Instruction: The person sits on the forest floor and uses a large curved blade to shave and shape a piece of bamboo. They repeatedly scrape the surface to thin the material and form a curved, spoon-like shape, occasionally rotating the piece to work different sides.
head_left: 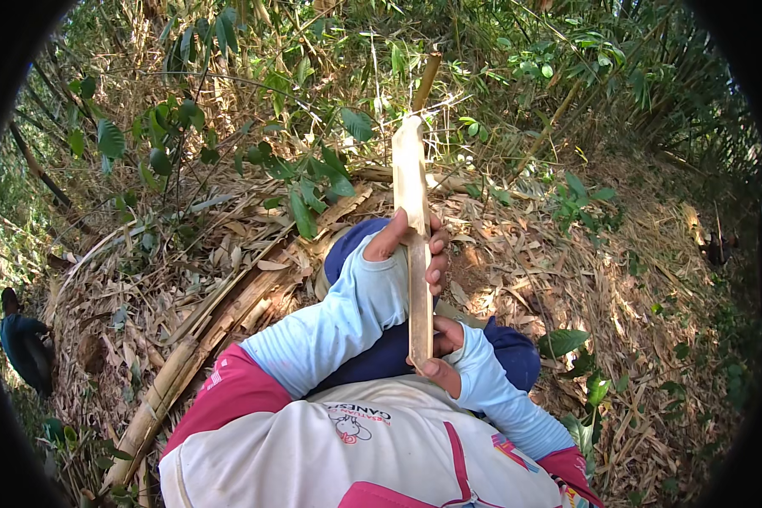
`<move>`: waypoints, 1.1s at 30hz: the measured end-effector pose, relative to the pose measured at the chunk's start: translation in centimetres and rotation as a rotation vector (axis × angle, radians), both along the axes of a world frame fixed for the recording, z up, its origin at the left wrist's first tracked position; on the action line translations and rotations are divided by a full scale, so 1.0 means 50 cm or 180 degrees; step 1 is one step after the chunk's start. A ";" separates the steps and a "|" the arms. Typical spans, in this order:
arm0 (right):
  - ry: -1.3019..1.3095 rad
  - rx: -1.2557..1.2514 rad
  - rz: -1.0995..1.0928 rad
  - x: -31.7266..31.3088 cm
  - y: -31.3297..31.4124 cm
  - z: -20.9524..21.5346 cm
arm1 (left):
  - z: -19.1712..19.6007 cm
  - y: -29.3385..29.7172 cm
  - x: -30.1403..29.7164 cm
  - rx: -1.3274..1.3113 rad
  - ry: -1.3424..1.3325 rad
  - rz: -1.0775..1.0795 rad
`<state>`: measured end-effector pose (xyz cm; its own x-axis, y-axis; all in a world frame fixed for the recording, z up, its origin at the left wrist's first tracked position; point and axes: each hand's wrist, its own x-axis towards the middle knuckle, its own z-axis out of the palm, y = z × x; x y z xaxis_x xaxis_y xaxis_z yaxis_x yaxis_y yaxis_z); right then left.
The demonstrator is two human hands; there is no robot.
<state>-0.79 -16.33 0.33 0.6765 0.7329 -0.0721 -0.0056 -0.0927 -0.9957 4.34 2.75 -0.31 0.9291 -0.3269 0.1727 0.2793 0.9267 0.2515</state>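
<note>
Two hands (391,238) (445,375), fingers (436,261) partly hidden, tight around a split bamboo piece (411,173).

- Dry brown leaf litter (643,279) covers the ground.
- A long, split log (171,383) lies slantwise on the left.
- Broad green leaves (313,195) hang at upper left.
- A dark stem (41,169) leans near the left rim.
- Below it sits a dark teal object (25,349), its kind unclear.

Outdoors, in woodland: a litter of dry fallen leaves (626,271) lies underfoot, with leafy green plants (309,190) and tangled thickets (677,97) beyond
</note>
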 end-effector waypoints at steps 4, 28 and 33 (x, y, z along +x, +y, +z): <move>0.0706 0.0304 -0.0111 -0.014 0.012 -0.021 | -0.018 -0.001 0.016 -0.0118 -0.0339 -0.0004; -0.0925 -0.0604 -0.0832 0.006 0.066 0.012 | 0.025 0.056 0.063 0.1267 -0.0518 0.1967; -0.1016 -0.0603 -0.0901 0.008 0.056 -0.002 | 0.028 0.097 0.095 0.1647 -0.0688 0.2114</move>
